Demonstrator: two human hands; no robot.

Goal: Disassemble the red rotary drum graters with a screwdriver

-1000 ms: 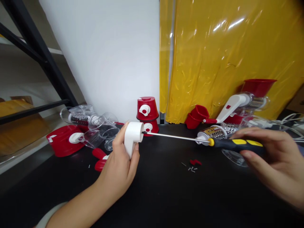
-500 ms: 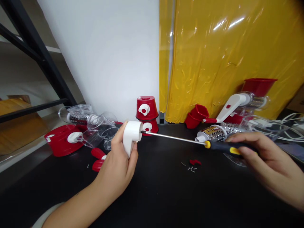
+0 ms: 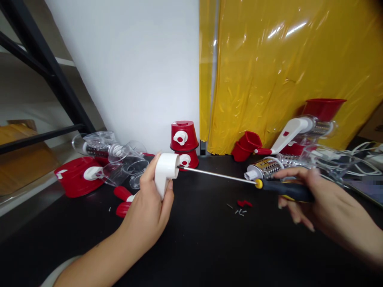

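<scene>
My left hand (image 3: 151,199) is closed around a white plastic crank handle (image 3: 163,169), its round hollow end turned to the right. A long screwdriver (image 3: 221,175) with a black and yellow grip reaches across from the right, its tip inside that opening. My right hand (image 3: 329,207) holds the screwdriver's grip between thumb and forefinger, with the other fingers loosely spread below. What the tip touches inside is hidden. Below the shaft, several small screws (image 3: 240,212) and a small red piece (image 3: 244,203) lie on the black table (image 3: 203,247).
Stacked red bases with white knobs (image 3: 184,137) stand at the back. To the left lie a red base (image 3: 77,177), clear plastic parts (image 3: 119,171) and red handles (image 3: 122,201). A rotary grater (image 3: 299,127), grater drums (image 3: 266,167), red cups (image 3: 247,145) and white cables (image 3: 356,159) sit right.
My right hand has shifted its grip on the screwdriver, its lower fingers now loosened and showing beneath the handle. The left hand and the crank handle stay nearly still.
</scene>
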